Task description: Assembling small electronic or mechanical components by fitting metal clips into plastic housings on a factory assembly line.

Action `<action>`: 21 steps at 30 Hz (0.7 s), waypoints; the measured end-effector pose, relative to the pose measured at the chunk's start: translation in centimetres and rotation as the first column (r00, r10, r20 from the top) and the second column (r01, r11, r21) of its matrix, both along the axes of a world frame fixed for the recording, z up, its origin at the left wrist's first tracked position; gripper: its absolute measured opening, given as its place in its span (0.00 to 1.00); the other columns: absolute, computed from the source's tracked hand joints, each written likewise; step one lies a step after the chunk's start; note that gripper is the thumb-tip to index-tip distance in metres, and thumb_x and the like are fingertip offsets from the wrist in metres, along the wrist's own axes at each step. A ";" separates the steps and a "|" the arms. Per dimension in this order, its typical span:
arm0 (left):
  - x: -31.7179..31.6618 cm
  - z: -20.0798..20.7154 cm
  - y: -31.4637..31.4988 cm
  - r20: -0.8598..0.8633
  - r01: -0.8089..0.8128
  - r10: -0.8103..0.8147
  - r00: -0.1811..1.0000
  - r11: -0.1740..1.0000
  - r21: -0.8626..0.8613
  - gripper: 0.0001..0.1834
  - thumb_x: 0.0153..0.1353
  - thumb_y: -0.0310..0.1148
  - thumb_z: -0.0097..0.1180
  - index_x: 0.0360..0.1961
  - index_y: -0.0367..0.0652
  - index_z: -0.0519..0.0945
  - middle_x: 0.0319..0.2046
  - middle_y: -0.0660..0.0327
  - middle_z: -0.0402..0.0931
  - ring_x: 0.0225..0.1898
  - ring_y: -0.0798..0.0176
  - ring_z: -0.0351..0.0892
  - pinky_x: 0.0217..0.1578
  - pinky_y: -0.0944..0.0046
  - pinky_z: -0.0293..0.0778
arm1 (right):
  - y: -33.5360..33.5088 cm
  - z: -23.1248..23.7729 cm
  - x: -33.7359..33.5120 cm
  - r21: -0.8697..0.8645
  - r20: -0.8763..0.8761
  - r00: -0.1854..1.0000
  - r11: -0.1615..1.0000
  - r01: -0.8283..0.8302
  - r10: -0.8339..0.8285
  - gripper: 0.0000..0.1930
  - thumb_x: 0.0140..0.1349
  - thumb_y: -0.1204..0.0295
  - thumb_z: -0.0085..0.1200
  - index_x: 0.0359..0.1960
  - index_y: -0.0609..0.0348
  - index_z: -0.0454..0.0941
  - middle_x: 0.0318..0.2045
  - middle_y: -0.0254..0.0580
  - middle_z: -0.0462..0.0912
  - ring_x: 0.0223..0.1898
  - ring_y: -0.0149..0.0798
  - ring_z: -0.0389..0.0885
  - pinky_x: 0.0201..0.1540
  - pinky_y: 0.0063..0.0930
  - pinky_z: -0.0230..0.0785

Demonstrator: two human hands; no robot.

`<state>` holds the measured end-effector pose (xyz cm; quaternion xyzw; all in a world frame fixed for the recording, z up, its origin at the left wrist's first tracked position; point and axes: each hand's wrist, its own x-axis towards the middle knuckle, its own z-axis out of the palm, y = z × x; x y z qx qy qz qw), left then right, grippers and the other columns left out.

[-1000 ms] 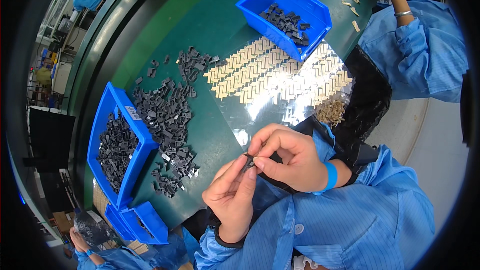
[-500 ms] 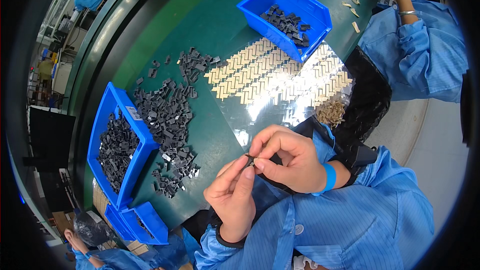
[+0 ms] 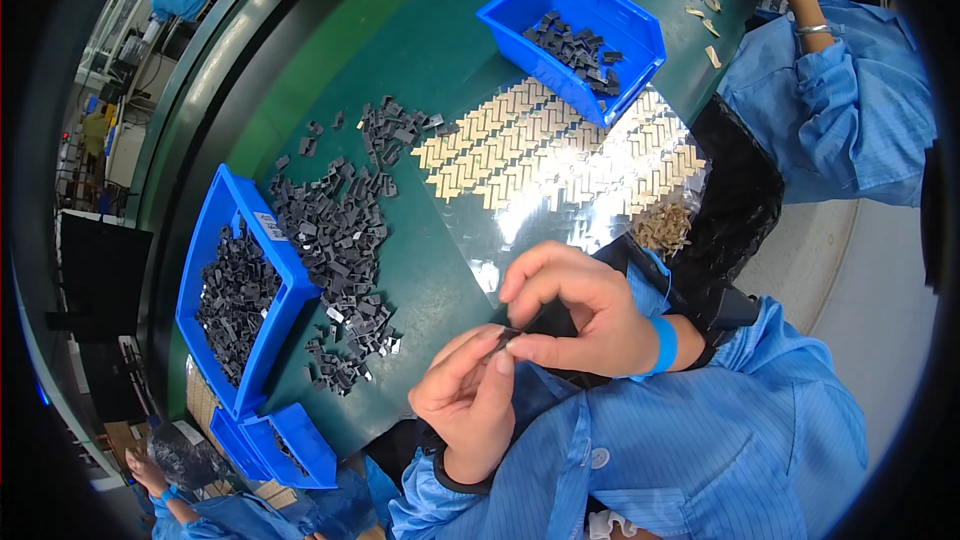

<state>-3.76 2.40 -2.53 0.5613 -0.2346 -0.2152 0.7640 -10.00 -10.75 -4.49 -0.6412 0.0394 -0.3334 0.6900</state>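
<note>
A small dark grey plastic piece is pinched between the thumb and fingers of my left hand, over the table's near edge. My right hand is beside it, with its thumb tip at the piece. Its index and other fingers are raised and curved, apart from the thumb. Beyond my hands lies a shiny clear sheet bearing rows of beige adhesive strips. A heap of similar dark grey pieces is spread on the green table to the left.
A blue bin full of dark pieces stands left, with a smaller blue bin nearer. Another blue bin rests partly on the sheet. Peeled beige scraps lie beside a black plastic bag. A co-worker's sleeve is at right.
My right index and other fingers have lifted away from the thumb and the piece. My left hand keeps its pinch, almost in the same place.
</note>
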 end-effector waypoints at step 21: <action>3.2 2.3 0.4 0.274 0.308 -0.408 0.871 0.888 0.343 0.26 0.49 0.17 0.58 0.52 0.31 0.69 0.31 0.49 0.79 0.32 0.61 0.80 0.35 0.68 0.75 | -2.6 0.9 0.5 0.610 -0.088 0.654 0.560 -0.561 0.751 0.05 0.50 0.78 0.56 0.23 0.64 0.71 0.22 0.32 0.72 0.31 0.25 0.72 0.37 0.20 0.63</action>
